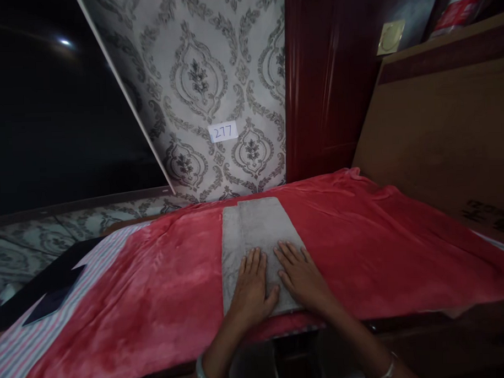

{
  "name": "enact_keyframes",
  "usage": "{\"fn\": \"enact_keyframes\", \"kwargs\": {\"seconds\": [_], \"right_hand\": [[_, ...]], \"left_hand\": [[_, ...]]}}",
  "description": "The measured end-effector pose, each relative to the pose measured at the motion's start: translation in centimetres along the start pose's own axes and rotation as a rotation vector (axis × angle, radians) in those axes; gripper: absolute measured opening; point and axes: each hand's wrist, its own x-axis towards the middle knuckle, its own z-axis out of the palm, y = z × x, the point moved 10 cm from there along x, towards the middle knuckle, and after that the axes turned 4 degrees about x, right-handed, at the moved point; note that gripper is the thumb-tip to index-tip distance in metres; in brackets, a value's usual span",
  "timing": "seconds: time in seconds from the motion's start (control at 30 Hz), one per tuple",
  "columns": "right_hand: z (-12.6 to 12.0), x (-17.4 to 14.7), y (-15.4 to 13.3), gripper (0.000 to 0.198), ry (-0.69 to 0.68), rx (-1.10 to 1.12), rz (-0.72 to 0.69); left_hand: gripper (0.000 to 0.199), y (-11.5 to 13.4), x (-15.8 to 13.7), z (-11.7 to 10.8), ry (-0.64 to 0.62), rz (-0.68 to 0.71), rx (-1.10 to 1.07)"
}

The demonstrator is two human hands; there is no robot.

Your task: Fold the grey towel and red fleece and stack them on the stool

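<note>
A grey folded cloth (263, 221) lies flat on a red plush blanket (176, 280), its long side running away from me. One folded edge shows as a lengthwise line on its left part. My left hand (252, 291) rests palm down on the near left half of the cloth, fingers stretched out and thumb apart. On the near right half lies my right hand (300, 275), also flat, with its fingers spread and reaching the cloth's right edge. Neither hand grasps anything.
A large dark television screen (67, 118) stands at the left, a cardboard box (444, 132) at the right. Behind is patterned wallpaper with a paper label (223, 131) reading 277. Striped fabric (93, 277) and a dark flat object (55, 300) lie at the left.
</note>
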Motion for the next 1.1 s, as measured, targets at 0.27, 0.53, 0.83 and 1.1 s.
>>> {"fn": "enact_keyframes", "kwargs": {"seconds": [0.27, 0.53, 0.83, 1.1], "right_hand": [[0.4, 0.0, 0.0, 0.058, 0.035, -0.028, -0.015], [0.3, 0.1, 0.0, 0.059, 0.054, -0.028, -0.018], [0.1, -0.3, -0.2, 0.06, -0.008, -0.021, 0.001], [-3.6, 7.3, 1.3, 0.051, 0.038, 0.202, -0.01]], "left_hand": [[0.061, -1.0, 2.5, -2.1, -0.075, -0.063, -0.073], [0.065, -4.0, 12.9, -0.5, -0.199, -0.15, 0.103], [0.066, -10.6, 17.1, -0.7, -0.099, -0.438, 0.139], [0.064, -11.0, 17.0, -0.6, -0.027, -0.435, 0.172]]}}
